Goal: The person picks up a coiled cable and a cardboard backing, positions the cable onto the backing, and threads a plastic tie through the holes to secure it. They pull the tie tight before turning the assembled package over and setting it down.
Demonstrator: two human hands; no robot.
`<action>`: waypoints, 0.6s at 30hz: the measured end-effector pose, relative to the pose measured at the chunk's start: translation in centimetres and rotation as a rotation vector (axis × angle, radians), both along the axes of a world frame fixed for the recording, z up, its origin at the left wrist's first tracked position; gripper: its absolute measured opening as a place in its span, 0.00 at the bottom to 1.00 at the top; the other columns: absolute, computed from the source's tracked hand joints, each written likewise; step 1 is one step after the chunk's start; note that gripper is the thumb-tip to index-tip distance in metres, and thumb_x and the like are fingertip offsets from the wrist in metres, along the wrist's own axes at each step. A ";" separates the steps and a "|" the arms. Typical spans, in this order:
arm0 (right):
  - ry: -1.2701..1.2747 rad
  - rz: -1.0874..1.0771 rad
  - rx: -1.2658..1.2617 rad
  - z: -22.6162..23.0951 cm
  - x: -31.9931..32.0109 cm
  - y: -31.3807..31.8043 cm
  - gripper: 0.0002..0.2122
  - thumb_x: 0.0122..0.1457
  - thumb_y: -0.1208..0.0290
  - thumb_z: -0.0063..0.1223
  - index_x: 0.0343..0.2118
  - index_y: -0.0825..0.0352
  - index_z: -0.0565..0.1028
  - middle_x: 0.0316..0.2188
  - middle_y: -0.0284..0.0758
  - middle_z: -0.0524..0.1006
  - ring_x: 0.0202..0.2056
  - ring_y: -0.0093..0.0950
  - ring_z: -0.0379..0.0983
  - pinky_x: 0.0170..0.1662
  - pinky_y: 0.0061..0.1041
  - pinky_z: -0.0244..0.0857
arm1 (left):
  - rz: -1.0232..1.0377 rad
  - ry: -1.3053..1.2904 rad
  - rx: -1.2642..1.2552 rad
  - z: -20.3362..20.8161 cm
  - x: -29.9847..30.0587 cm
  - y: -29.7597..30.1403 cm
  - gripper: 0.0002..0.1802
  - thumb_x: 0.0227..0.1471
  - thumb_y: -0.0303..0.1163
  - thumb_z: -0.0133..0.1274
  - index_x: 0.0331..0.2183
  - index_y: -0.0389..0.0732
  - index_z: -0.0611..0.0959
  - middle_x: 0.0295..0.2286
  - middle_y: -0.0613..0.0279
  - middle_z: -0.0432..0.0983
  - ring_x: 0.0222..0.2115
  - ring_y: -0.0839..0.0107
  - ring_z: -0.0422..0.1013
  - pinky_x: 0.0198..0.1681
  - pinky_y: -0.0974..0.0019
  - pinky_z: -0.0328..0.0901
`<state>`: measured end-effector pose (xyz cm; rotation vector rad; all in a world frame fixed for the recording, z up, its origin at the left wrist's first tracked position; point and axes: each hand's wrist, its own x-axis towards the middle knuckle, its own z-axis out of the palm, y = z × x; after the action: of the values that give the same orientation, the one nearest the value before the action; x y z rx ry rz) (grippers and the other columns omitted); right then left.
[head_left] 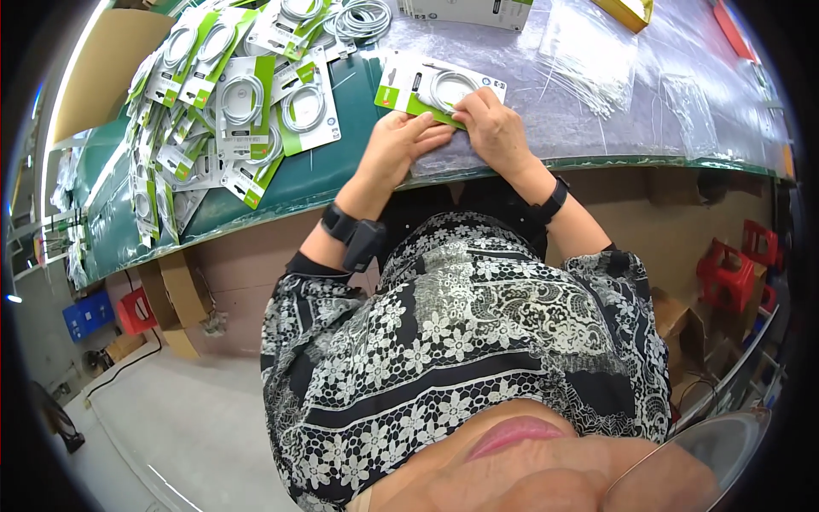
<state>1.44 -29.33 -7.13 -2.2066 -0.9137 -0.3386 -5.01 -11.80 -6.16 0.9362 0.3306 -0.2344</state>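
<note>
A white and green retail card (407,75) lies at the near side of the table, straight ahead of me. A coiled light-grey cable (449,88) sits on its right half. My right hand (495,130) pinches the card's lower edge beside the coil, its fingertips bent together. From the left, my left hand (401,147) holds the same lower edge, with thumb along the rim and fingers pressed together just below it. The fingertips of both hands nearly meet. What lies between the right fingertips is partly hidden.
Carded cables (243,101) lie in a heap to the left, with loose coiled cables (362,19) behind. Bags of thin white ties (589,64) lie on the right. A grey box (469,12) and a yellow tray (630,12) stand farther back. Red stools (725,275) are below right.
</note>
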 end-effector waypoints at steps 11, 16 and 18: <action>0.001 0.026 0.038 -1.0 0.1 0.2 0.05 0.50 0.74 0.55 0.27 0.66 0.69 0.26 0.36 0.71 0.26 0.39 0.71 0.27 0.33 0.65 | -0.019 -0.981 1.580 0.0 2.8 0.2 0.08 0.38 0.27 0.57 0.27 0.43 0.78 0.32 0.63 0.71 0.38 0.64 0.66 0.46 0.59 0.58; 0.051 0.054 0.050 -0.5 -0.2 -0.2 0.05 0.49 0.76 0.54 0.26 0.66 0.68 0.27 0.36 0.71 0.26 0.39 0.71 0.27 0.33 0.65 | -0.105 -0.953 1.535 -1.1 3.3 0.5 0.09 0.33 0.28 0.57 0.25 0.45 0.78 0.33 0.66 0.69 0.41 0.63 0.62 0.52 0.52 0.50; 0.071 0.047 0.060 -0.3 -0.3 -0.2 0.05 0.49 0.76 0.54 0.25 0.66 0.68 0.27 0.36 0.71 0.26 0.39 0.71 0.27 0.32 0.64 | -0.110 -0.922 1.502 -1.6 3.2 0.6 0.09 0.32 0.28 0.57 0.24 0.45 0.78 0.34 0.66 0.69 0.41 0.62 0.62 0.53 0.50 0.49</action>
<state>1.18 -29.54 -7.44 -2.1255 -0.9037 -0.2599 -1.77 -11.19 -7.77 2.3964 -0.5241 0.4516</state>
